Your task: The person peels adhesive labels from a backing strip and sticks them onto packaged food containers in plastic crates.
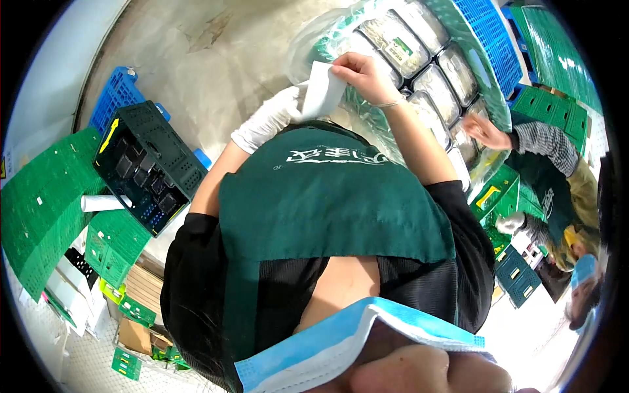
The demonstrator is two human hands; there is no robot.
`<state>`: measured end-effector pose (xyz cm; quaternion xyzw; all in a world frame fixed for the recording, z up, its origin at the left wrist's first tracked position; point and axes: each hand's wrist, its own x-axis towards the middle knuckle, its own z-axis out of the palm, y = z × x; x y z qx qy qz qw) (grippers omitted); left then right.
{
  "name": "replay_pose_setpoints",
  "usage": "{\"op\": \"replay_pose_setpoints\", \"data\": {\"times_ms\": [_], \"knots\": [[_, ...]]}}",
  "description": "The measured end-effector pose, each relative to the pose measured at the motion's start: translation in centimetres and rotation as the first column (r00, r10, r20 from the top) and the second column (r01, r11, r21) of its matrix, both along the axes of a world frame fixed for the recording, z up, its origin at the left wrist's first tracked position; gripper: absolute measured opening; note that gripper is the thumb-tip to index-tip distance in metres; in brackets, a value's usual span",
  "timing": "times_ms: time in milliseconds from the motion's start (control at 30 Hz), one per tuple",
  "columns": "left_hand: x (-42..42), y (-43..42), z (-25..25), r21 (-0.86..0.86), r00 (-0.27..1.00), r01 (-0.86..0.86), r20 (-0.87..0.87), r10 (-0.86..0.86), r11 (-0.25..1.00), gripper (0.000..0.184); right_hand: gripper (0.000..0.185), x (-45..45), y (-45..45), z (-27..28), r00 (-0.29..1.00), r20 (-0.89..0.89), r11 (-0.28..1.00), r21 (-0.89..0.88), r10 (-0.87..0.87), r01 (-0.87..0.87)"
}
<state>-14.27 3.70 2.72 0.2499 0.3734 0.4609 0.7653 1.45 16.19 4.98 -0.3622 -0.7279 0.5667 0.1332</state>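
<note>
Near the trays, the right hand pinched the paper's upper corner and the gloved left hand gripped its side, seemingly handling it loose, the next move apparently calling for a steady pull.

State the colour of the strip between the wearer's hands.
The strip is white; it shows best in the head view, the only one.

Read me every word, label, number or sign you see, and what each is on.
"®" on the green apron; its upside-down white characters are too distorted to read.
Tray label: too small to read.
Co-worker's apron lettering: blurred.
White paper: no visible text.
</note>
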Motion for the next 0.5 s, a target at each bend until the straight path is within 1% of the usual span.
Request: {"op": "replay_pose_setpoints", "data": {"times_ms": [67,100,133,167,200,233,267,300,333,367,400,433,467,500], "knots": [[0.8,-1.3,0.7,0.099,0.950,-0.012,-0.309,0.043,0.995,0.038,0.022,0.3,0.4,1.4,0.968,0.162,0.980,-0.092,0.189,-0.176],[0.4,-1.2,1.0,0.132,0.836,-0.037,-0.539,0.103,0.991,0.032,0.027,1.0,1.9,0.7,0.981,0.189,0.996,-0.057,-0.053,0.065],[-0.1,-0.5,0.6,0.300,0.621,-0.052,-0.737,0.266,0.952,0.023,0.033,2.2,4.6,-0.5,0.935,0.207,0.955,-0.015,-0.286,0.296],[-1.0,0.2,0.7,0.226,0.673,-0.124,-0.697,0.249,0.966,0.019,0.038,3.9,7.7,-1.9,0.827,0.466,0.949,0.146,-0.315,0.279],[-1.9,0.7,0.7,0.142,0.718,-0.193,-0.655,0.238,0.971,0.014,0.043,5.2,10.2,-3.6,0.649,0.673,0.933,0.290,-0.356,0.211],[-2.6,1.0,0.2,0.152,0.702,-0.241,-0.655,0.281,0.958,0.009,0.047,5.5,11.2,-5.7,0.578,0.743,0.938,0.314,-0.339,0.147],[-2.9,0.8,0.7,0.147,0.688,-0.249,-0.669,0.282,0.957,0.009,0.052,5.5,11.2,-7.6,0.501,0.801,0.939,0.333,-0.328,0.082],[-3.1,0.8,1.5,0.181,0.693,-0.280,-0.642,0.329,0.943,0.008,0.052,5.6,11.1,-9.2,0.518,0.795,0.942,0.326,-0.317,0.077],[-3.3,1.0,2.4,0.219,0.697,-0.313,-0.608,0.380,0.924,0.008,0.048,5.4,11.1,-10.1,0.572,0.725,0.911,0.400,-0.384,0.103],[-3.6,0.9,3.1,0.215,0.672,-0.350,-0.620,0.404,0.912,0.010,0.044,5.1,11.5,-10.9,0.620,0.647,0.872,0.472,-0.444,0.133],[-4.1,0.7,4.0,0.215,0.664,-0.360,-0.624,0.412,0.908,0.010,0.044,4.7,11.4,-10.2,0.629,0.644,0.874,0.469,-0.435,0.124],[-5.0,0.4,4.9,0.282,0.568,-0.377,-0.682,0.460,0.882,0.011,0.038,4.3,10.5,-8.3,0.757,0.419,0.837,0.457,-0.501,0.301],[-6.1,0.1,5.5,0.353,0.459,-0.390,-0.726,0.512,0.850,0.011,0.032,3.7,9.8,-6.0,0.817,0.162,0.796,0.393,-0.553,0.461],[-7.3,-0.5,5.9,0.379,0.308,-0.363,-0.813,0.494,0.851,0.010,0.026,2.8,8.3,-3.7,0.871,0.068,0.853,0.256,-0.486,0.456]]}}
